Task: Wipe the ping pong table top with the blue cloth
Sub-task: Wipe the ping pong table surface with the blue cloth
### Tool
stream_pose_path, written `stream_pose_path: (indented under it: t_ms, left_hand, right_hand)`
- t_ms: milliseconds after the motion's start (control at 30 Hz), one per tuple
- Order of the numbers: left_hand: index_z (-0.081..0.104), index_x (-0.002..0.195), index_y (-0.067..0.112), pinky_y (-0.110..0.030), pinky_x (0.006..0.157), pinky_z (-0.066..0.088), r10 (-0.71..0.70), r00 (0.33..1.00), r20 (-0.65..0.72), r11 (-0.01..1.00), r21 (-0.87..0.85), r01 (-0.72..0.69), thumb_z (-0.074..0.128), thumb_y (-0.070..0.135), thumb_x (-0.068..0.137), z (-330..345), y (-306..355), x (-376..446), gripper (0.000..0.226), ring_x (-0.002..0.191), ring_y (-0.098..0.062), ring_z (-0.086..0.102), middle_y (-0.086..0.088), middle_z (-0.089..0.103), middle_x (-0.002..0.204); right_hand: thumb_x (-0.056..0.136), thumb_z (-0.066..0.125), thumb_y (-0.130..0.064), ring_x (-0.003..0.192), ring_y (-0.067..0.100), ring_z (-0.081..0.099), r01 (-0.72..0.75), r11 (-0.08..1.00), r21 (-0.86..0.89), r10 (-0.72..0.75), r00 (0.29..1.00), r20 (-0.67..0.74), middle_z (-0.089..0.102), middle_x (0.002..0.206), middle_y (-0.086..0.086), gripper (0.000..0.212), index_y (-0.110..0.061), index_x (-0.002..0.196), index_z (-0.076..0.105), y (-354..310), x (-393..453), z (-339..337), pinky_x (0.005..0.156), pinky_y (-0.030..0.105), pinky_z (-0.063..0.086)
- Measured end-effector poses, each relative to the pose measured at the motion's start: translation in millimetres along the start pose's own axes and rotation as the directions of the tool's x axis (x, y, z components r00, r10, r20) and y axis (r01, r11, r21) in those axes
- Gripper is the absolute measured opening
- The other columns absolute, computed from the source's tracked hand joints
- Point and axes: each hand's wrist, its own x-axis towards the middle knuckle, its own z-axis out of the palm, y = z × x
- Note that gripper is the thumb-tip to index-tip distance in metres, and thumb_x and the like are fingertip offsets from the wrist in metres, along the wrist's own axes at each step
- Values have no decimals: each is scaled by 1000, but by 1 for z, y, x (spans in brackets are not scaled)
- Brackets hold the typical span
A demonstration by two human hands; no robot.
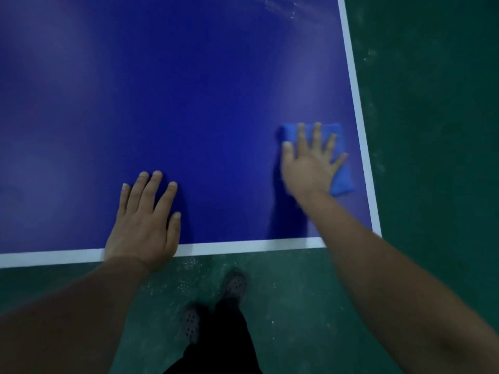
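While I look down from the head camera, the blue cloth (340, 172) lies folded flat on the ping pong table (189, 103) at the right middle of the frame, just inside the white line (359, 125) that runs along the table's right edge. Its long axis runs from upper left to lower right, roughly along that white line; the far short edge points toward the top of the frame and the near corner toward the lower right.

My right hand (310, 160) lies on top of the cloth with the fingers straight and spread wide — palm down, pressing it to the surface, nothing curled round it. The fingertips reach almost to the cloth's far edge, and the cloth shows beyond the little finger on the right side. The hand is a little blurred.

My left hand (144, 222) is flat on the table at the lower middle-left, fingers straight and close together, pointing toward the top of the frame — its heel rests over the white line (243, 244) at the near edge. It holds nothing.

Below the near edge I see green floor (432, 130), dark trousers (224, 341) and two perforated shoes (235, 286).
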Motion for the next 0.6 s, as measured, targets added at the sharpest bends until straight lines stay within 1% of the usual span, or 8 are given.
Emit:
stream_pose_path:
  t_ms: [100,167,200,300,400,467,533,600]
  left_hand:
    - [35,152,7,-51,123,3,4,1000,-28,1000,-19,-5,20,43,96,0,0,-1,68,151,-33,10,-18,23,161]
    - [34,152,7,-50,123,2,7,999,-34,1000,-16,-7,21,42,97,3,-1,-1,67,151,-32,9,-18,22,161]
    - [33,152,8,-49,123,1,7,999,-37,1000,-14,-8,21,42,97,4,-2,-1,66,151,-32,8,-17,21,161]
    - [32,153,8,-49,123,1,6,999,-53,1000,-13,-7,20,42,97,6,-2,-2,66,151,-31,7,-17,20,162]
    - [32,153,8,-49,123,1,4,998,-60,1000,-6,-4,19,43,97,5,-2,-1,67,151,-32,8,-17,20,162]
    - [32,153,8,-49,123,1,5,998,-59,1000,4,-5,20,43,97,4,0,0,67,151,-32,8,-17,20,162]
    - [33,152,7,-50,123,3,8,998,-65,1000,16,-7,20,43,96,5,1,-2,67,151,-33,10,-18,21,161]
    - [34,152,7,-50,123,3,15,997,-74,1000,19,-14,21,44,96,7,1,-2,68,151,-34,10,-18,22,161]
  right_hand:
    - [100,26,-58,153,34,11,412,908,-71,-413,911,-2,19,166,-3,58,-38,155,28,-35,-80,24,118,66,3]
    - [100,26,-61,153,32,12,507,858,-85,-506,862,35,22,165,-6,58,-39,153,30,-10,-107,28,119,65,3]
    - [99,24,-62,154,30,9,467,881,-75,-464,884,54,18,166,-8,59,-41,154,27,11,-103,24,120,63,1]
    - [98,18,-63,154,25,-2,154,983,-103,-149,987,56,4,167,-11,62,-44,156,14,77,-72,7,121,60,-3]
    - [101,18,-59,154,27,-7,-141,990,-5,142,989,30,-1,168,-8,61,-41,158,10,95,-50,-5,119,64,-2]
    - [101,18,-57,154,30,-6,-214,976,37,214,977,7,-1,168,-5,61,-39,159,10,62,-50,1,118,66,-2]
    - [100,21,-58,154,33,0,-22,1000,3,22,1000,-6,6,168,-3,61,-38,158,16,16,-69,13,117,68,-1]
    - [100,23,-58,153,33,7,317,947,-50,-316,948,30,16,167,-4,59,-39,156,25,-7,-101,22,118,65,1]
